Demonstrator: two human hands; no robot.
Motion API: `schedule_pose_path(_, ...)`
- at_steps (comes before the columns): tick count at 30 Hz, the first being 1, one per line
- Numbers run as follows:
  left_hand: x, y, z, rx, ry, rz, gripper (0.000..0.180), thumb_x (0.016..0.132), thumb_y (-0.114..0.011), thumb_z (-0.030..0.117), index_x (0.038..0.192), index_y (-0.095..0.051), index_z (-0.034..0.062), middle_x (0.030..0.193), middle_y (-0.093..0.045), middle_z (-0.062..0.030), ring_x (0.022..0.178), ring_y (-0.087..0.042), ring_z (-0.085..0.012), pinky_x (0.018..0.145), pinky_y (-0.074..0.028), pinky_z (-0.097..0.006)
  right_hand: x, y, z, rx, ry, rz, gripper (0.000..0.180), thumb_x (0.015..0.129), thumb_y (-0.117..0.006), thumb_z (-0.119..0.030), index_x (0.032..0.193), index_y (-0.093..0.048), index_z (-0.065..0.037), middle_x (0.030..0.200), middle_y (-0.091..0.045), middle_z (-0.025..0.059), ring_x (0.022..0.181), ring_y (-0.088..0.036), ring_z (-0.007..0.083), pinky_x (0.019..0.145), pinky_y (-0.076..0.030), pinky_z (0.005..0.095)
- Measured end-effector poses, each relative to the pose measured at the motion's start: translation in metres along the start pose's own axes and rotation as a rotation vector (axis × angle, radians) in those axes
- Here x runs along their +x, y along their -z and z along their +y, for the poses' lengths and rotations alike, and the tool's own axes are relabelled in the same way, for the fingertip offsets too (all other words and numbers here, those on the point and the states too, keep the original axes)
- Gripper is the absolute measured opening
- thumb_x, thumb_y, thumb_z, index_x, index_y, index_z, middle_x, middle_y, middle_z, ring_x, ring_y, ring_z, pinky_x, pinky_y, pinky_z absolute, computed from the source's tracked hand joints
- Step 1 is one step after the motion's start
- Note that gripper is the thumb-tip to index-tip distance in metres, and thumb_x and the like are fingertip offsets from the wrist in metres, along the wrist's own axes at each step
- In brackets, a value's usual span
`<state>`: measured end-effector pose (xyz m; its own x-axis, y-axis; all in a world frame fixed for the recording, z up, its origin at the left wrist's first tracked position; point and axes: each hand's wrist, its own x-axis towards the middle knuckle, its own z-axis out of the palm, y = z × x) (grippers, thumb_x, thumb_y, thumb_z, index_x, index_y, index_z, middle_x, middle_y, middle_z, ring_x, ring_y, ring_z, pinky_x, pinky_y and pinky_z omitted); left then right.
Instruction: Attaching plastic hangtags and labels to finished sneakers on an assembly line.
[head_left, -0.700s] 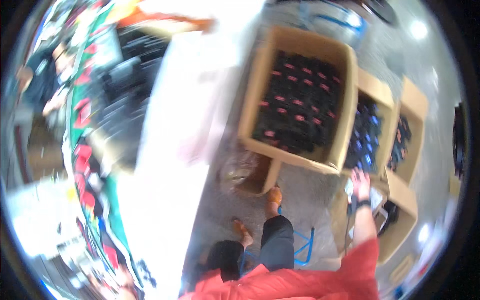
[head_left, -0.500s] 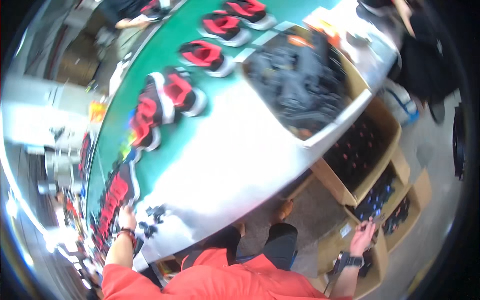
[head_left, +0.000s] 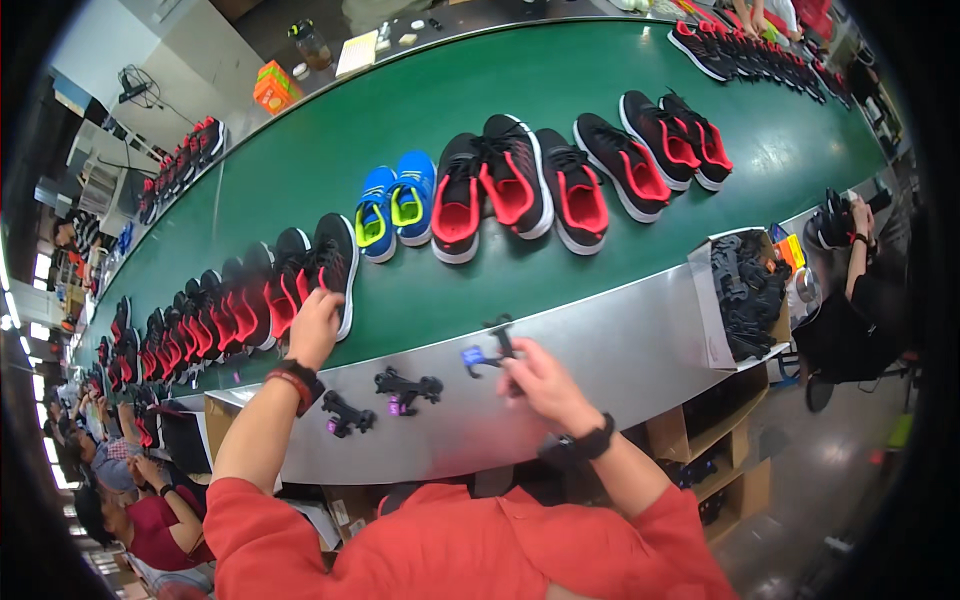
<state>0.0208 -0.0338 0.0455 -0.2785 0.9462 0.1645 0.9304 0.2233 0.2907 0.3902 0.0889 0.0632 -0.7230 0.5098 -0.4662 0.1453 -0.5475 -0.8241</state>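
- The right hand (head_left: 535,378) is mostly closed, with its thumb and fingers pinching a small black plastic piece (head_left: 503,341) that has a blue tag.
- That piece is up over the shiny metal strip (head_left: 610,330), in front of the person.
- The left hand (head_left: 316,328) is bent, and its fingers are at the heel of the black and red end shoe (head_left: 336,245). I cannot tell if they grip it.
- Two more black pieces (head_left: 408,388) with purple tags lie on the metal, between the two arms.
- The shoe sits on the green belt (head_left: 560,90), just beside two blue shoes (head_left: 377,215).
- The step now looks like handling one piece and one shoe at once.
- Moving the piece seems to call for a firm pinch, because its thin arms could catch.
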Motion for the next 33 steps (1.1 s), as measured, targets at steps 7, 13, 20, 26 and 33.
schedule_pose_path(7, 0.095, -0.016, -0.039, -0.035, -0.212, -0.074, 0.028, 0.084, -0.055, -0.001, 0.111, -0.06, 0.0037, 0.11, -0.059, -0.0107, 0.101, -0.06, -0.0312, 0.084, -0.053, -0.04, 0.151, -0.111, 0.007, 0.05, -0.041, -0.029, 0.021, 0.103, -0.043, -0.017, 0.118, -0.044, -0.003, 0.076, -0.065, 0.0085, 0.053, -0.062, 0.0137, 0.045, -0.046, 0.023)
schedule_pose_path(13, 0.123, -0.029, -0.065, 0.036, -0.415, -0.184, 0.025, 0.079, -0.06, 0.005, 0.104, -0.062, 0.0061, 0.112, -0.062, -0.01, 0.095, -0.062, -0.0265, 0.079, -0.054, -0.037, 0.213, -0.148, 0.017, 0.08, -0.085, 0.073, 0.022, 0.104, -0.042, -0.017, 0.117, -0.042, 0.001, 0.077, -0.064, 0.0094, 0.053, -0.062, 0.0144, 0.046, -0.047, 0.023)
schedule_pose_path(20, 0.138, -0.04, -0.082, -0.159, -0.433, -0.227, 0.01, 0.08, -0.056, 0.008, 0.09, -0.058, 0.006, 0.09, -0.06, -0.0084, 0.086, -0.061, -0.0277, 0.072, -0.052, -0.039, 0.234, -0.164, 0.028, 0.084, -0.104, 0.099, 0.028, 0.103, -0.043, -0.018, 0.123, -0.04, 0.002, 0.078, -0.064, 0.0099, 0.053, -0.062, 0.0147, 0.045, -0.046, 0.0227)
schedule_pose_path(26, 0.146, -0.038, -0.091, -0.131, -0.447, -0.352, 0.017, 0.08, -0.06, 0.007, 0.097, -0.059, 0.0073, 0.092, -0.06, -0.0097, 0.086, -0.063, -0.03, 0.072, -0.053, -0.041, 0.244, -0.158, 0.009, -0.406, -0.021, -0.123, 0.033, 0.101, -0.047, -0.02, 0.127, -0.047, 0.001, 0.066, -0.061, 0.0084, 0.059, -0.06, 0.0151, 0.06, -0.047, 0.0326)
schedule_pose_path(33, 0.131, -0.027, -0.07, -0.136, -0.573, -0.534, 0.052, 0.086, -0.055, 0.006, 0.136, -0.048, 0.0175, 0.117, -0.058, -0.0226, 0.091, -0.066, -0.0361, 0.074, -0.056, -0.043, 0.237, -0.115, -0.046, -0.536, -0.143, -0.261, 0.026, 0.099, -0.05, -0.024, 0.11, -0.057, -0.002, 0.077, -0.065, 0.0119, 0.062, -0.06, 0.0231, 0.06, -0.047, 0.0361)
